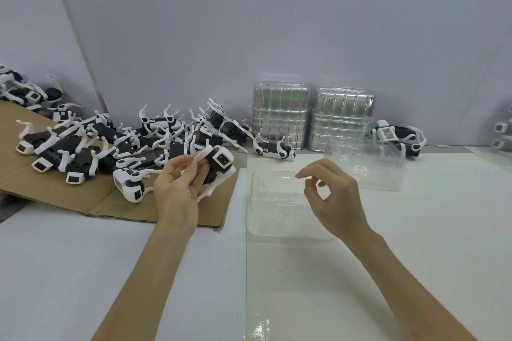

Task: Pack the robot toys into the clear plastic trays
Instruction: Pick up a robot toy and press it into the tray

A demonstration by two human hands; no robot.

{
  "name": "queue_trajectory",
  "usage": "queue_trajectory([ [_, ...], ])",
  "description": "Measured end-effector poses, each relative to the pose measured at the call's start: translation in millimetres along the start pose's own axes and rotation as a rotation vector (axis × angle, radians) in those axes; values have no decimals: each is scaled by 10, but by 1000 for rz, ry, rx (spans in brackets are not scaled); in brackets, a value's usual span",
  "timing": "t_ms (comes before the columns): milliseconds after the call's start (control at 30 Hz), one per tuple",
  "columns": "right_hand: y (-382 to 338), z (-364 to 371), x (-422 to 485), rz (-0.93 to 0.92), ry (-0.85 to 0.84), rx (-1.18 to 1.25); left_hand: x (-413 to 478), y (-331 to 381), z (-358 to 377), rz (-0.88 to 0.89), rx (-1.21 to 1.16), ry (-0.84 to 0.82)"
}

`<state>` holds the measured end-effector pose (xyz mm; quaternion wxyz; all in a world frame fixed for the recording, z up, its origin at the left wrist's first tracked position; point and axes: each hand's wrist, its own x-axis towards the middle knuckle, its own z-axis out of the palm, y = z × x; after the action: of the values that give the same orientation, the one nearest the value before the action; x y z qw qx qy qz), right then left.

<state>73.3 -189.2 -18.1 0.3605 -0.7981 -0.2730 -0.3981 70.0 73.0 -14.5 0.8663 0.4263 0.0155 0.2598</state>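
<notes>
1. Now, the left hand (177, 188) is raised over the near edge of the cardboard sheet (55, 183), palm turned toward the camera, forearm running in from the near left.
2. Its fingers and thumb are curled round a black-and-white robot toy (219, 162), gripping it by the body, with the toy's square face pointing right and one white leg hanging below the palm.
3. Over to the right hand (332, 196): it hovers above the right part of a clear tray (266, 219), wrist bent, back of the hand to the right.
4. Those fingers are loosely curled, thumb and forefinger close together, and they hold nothing.
5. The two hands are apart, with the tray's left half showing between them.
6. That clear tray lies flat on the white table (83, 271), just right of the cardboard.
7. A second tray (388, 177) sits farther off to the right, beyond the right hand.
8. Left of the action, a heap of robot toys (110, 144) sprawls across the cardboard, legs sticking up every way.
9. Far back against the wall stand two stacks of trays (281, 113), side by side.
10. One lone toy (273, 149) lies just in front of the left stack, and another (396, 135) sits right of the stacks.
</notes>
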Motion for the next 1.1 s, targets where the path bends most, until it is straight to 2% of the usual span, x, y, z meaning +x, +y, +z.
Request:
queue_trajectory([
  [67,0,3,-11,11,-2,20,4,-6,-13,61,62,92],
  [200,14,6,-19,28,2,25,-30,-92,-36,337,548,212],
  [267,31,13,-17,34,7,35,-40,-135,-48,337,585,217],
  [400,47,27,-15,44,21,54,-29,-144,-66,314,500,178],
  [567,57,40,-21,43,25,65,10,-6,9,152,97,127],
  [667,43,43,-28,48,34,62,48,117,-34,10,-105,-3],
  [800,-7,13,-3,-37,73,-8,-4,156,-8,-213,-197,-195],
  [900,-49,2,22,-113,24,-85,-107,83,71,-370,-201,-341],
  [1000,-111,27,26,-168,-10,-116,-232,-22,143,-522,-217,-376],
  [1100,-94,34,19,-202,34,-87,-290,-95,203,-531,-167,-405],
])
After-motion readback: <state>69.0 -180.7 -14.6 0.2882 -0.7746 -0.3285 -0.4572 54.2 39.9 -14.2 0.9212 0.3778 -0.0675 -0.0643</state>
